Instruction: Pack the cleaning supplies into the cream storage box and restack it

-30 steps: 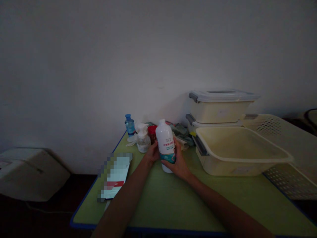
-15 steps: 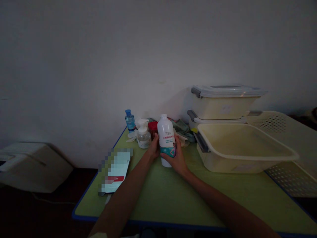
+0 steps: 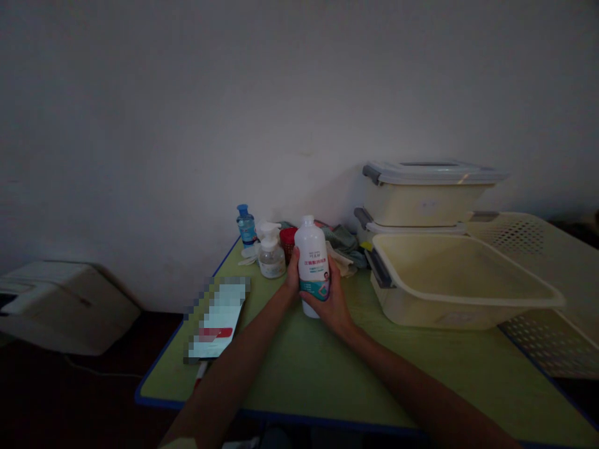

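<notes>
Both hands grip a white plastic bottle with red lettering and a teal band on its label. It stands nearly upright over the green table, a cap-like white top at its narrow neck. My left hand wraps its left side, the far fingers hidden. Around its lower right side is my right hand, thumb across the front below the label. Just left of the bottle are a clear pump bottle with a white top and a red basket-like container, partly hidden.
A blue bottle stands at the table's back left. Crumpled cloths lie behind the bottle. An open cream bin and stacked lidded boxes occupy the right. A lit phone or tablet lies left on the table.
The bottle has turned slightly, so more of the person picture on its label shows. My left fingers sit a little higher on its side. The camera view has shifted slightly.
</notes>
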Tool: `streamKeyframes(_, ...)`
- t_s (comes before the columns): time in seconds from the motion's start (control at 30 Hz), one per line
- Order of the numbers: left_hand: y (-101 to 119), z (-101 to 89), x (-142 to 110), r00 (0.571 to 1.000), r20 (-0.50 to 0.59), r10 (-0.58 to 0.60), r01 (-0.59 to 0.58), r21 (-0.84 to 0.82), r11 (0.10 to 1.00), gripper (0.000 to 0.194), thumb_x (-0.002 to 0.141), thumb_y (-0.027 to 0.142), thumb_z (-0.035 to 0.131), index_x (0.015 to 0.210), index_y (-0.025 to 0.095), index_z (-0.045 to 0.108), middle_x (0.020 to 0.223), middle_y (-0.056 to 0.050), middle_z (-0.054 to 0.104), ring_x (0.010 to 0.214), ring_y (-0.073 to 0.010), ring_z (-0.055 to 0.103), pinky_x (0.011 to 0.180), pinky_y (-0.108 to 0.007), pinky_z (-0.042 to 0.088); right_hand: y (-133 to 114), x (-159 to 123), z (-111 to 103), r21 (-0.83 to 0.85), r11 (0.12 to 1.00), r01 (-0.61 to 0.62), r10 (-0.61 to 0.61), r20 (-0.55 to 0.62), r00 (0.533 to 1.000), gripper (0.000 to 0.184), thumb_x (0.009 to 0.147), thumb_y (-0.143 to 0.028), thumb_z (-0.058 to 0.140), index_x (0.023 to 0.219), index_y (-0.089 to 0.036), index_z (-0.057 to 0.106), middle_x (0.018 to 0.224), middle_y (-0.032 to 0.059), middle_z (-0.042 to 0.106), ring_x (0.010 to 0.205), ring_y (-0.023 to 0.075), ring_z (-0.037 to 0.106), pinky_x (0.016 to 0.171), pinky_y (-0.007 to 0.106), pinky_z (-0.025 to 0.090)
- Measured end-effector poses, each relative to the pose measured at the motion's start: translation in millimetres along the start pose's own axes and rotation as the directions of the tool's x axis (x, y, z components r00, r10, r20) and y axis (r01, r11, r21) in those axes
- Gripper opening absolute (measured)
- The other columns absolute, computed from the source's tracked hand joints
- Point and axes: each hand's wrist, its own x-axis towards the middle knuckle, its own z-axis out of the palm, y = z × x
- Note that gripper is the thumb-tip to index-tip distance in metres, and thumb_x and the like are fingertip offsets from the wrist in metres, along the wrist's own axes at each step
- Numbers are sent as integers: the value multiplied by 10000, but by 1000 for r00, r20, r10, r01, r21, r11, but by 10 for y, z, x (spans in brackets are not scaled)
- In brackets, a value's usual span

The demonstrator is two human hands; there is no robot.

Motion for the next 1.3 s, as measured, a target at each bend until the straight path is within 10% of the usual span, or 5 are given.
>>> streamKeyframes(1.3,51,-70,69,998,4,-69,69,-28,997,363,878,369,348,803,173,645,685,-11,679,842,-216,650,780,-321,511,-2,5,16,-49,998,-30,33,58,998,920,633,-294,694,1392,-211,180,1401,125,304,1303,266,275,1059,462,246)
